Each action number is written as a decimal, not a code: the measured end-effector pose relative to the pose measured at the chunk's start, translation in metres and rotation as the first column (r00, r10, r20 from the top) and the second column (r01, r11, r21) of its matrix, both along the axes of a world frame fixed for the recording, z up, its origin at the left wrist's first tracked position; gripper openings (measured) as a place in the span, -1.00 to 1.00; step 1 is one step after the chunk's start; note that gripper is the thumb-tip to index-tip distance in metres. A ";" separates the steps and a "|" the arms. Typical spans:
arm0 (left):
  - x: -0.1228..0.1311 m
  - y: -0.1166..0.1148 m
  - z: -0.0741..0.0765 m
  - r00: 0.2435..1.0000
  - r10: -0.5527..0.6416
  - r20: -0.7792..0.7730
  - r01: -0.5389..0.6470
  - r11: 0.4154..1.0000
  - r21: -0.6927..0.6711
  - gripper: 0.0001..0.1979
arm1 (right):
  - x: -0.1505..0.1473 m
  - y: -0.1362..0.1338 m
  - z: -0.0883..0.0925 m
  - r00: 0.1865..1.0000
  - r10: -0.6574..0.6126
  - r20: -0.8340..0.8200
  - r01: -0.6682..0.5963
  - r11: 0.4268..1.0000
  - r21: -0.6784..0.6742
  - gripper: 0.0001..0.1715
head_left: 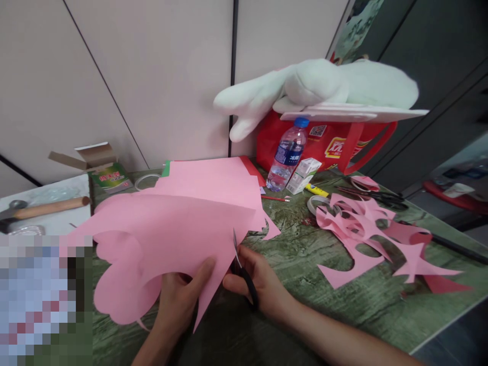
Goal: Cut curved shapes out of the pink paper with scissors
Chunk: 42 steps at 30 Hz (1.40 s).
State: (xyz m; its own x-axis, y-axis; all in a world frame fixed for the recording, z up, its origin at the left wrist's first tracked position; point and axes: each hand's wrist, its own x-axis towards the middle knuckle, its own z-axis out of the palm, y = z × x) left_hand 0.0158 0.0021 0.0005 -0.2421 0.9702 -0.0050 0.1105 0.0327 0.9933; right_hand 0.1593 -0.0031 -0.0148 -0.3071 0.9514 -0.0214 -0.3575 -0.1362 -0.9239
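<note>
Pink paper sheet (179,223): thin, matte, smooth, gently curled, rounded lobes at its left end, sharp corner pointing down near the right. It's held up over the green marbled table (293,300), in front of more coloured paper (213,175), pink with red and green edges showing. Left hand (177,295) pinches the sheet, thumb on top, other fingers mostly hidden underneath. Right hand (263,279) has fingers curled round the black handles of the scissors (247,282), metal blades at the sheet's right edge; from here I can't tell how wide they stand.

Counts: two scissors, the spare pair (396,201) lying past curvy pink offcuts (366,223), too tangled to count. One clear plastic bottle (286,157), blue cap; one small white carton (304,175) just beside it. One yellow tube (316,190), one red pencil (275,199). One red bag (318,150) under one soft white plush toy (324,84). Far left, one wooden-handled tool (53,207), one open cardboard box (109,175).
</note>
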 end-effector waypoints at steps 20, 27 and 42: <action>0.004 -0.002 0.003 1.000 0.021 0.022 -0.020 0.998 -0.064 -0.71 | -0.001 -0.002 -0.006 0.999 -0.010 -0.049 0.010 1.000 -0.007 -0.52; 0.005 -0.002 0.008 0.997 0.017 0.069 -0.013 0.998 -0.064 -0.66 | 0.000 -0.002 -0.002 1.000 -0.004 -0.025 0.004 1.000 -0.002 -0.49; 0.004 -0.002 0.011 0.996 -0.031 0.081 0.037 0.997 -0.070 -0.63 | 0.001 -0.001 -0.003 1.000 -0.007 0.005 0.007 1.000 0.011 -0.49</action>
State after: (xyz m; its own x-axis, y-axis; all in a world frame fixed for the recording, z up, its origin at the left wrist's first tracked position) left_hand 0.0196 -0.0003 0.0118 -0.2051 0.9743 -0.0927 0.0334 0.1016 0.9943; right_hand 0.1604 -0.0040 -0.0180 -0.3007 0.9536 -0.0126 -0.3535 -0.1238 -0.9272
